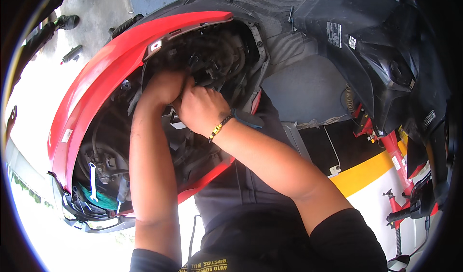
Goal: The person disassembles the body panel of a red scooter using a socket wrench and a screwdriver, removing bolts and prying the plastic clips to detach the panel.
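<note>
Both of my arms reach into the open, dark mechanical bay of a vehicle with a red body panel (89, 81). My left hand (166, 88) is bent at the wrist, and its fingers are hidden among the dark parts. Just right of it, touching or nearly so, my right hand (203, 107) has its fingers curled in. Whatever those fingers grip is hidden. A beaded bracelet (219, 129) circles my right wrist. Nearer to me, a wrench (93, 181), a screwdriver (122, 191) and a green cloth (103, 200) rest at the bay's lower left.
A large black plastic body section (361, 55) fills the right side, with a red metal stand (396, 161) below it. A grey patterned mat (299, 84) lies beyond the bay. On the floor at far left are a dark tool (72, 54) and another person's shoe (67, 21).
</note>
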### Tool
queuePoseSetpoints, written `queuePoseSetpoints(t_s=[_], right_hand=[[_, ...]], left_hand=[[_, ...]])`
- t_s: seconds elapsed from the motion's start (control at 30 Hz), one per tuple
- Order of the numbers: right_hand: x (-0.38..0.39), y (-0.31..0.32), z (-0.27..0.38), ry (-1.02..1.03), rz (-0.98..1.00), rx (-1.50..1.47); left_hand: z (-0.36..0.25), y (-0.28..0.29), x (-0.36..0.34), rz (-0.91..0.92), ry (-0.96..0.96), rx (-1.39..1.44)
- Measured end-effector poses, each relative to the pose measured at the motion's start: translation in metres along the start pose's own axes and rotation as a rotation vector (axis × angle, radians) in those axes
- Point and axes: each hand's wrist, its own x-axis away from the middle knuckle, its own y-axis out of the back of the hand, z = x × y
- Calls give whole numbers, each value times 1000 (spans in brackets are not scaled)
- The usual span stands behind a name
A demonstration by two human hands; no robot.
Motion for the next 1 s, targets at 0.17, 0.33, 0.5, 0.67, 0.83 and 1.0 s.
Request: queuePoseSetpoints(t_s=[0.17, 0.33, 0.5, 0.67, 0.83, 1.0], right_hand=[[-15, 13, 11, 11, 118, 70], [-34, 31, 31, 148, 348, 418], [-48, 56, 68, 500, 471, 979], [-53, 59, 59, 368, 516, 796], [-59, 61, 64, 219, 468, 733], [-52, 61, 56, 329, 268, 686]], left_hand=[[6, 2, 8, 21, 24, 271], [31, -19, 5, -18, 160, 1190], [12, -62, 19, -104, 69, 1874], [11, -91, 24, -219, -96, 2116], [-11, -101, 14, -764, -194, 1328], [-15, -118, -12, -1070, -133, 1196]])
